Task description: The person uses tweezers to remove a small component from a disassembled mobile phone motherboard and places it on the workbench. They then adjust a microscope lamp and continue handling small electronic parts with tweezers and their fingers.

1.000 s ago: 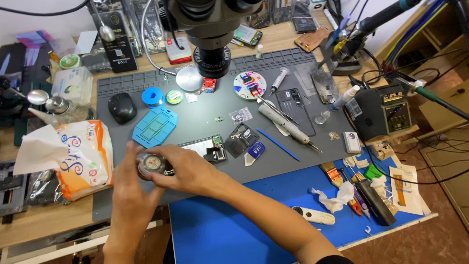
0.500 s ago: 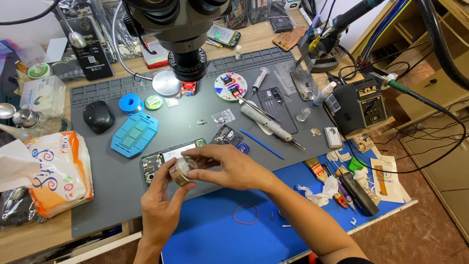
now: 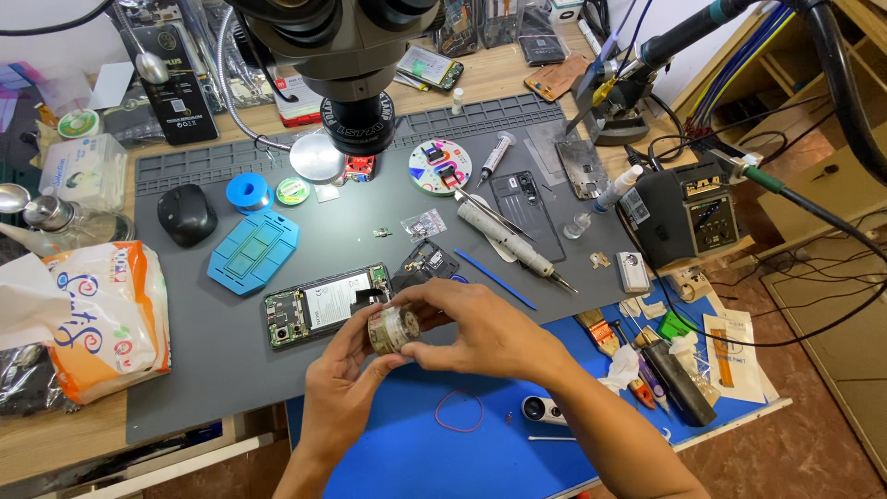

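Both my hands hold a small roll of clear tape (image 3: 393, 330) above the front of the grey work mat (image 3: 212, 360). My left hand (image 3: 342, 388) cradles the roll from below. My right hand (image 3: 471, 328) covers it from the right, fingertips on its rim. Just behind the roll lies an opened phone (image 3: 323, 305) with its battery and board exposed. A red rubber band (image 3: 459, 409) lies on the blue mat (image 3: 416, 453) below my hands.
A microscope head (image 3: 346, 55) hangs over the mat's back. A blue tray (image 3: 252, 249), black mouse (image 3: 186, 213), blue tape reel (image 3: 247, 191), grey driver (image 3: 508, 240), blue pry stick (image 3: 494, 278) and soldering station (image 3: 688, 217) lie around. A tissue pack (image 3: 106, 314) sits left.
The view has shifted right and closer. My hands brought the tape roll from the mat's left front toward its middle, and my right hand now wraps further over the roll.
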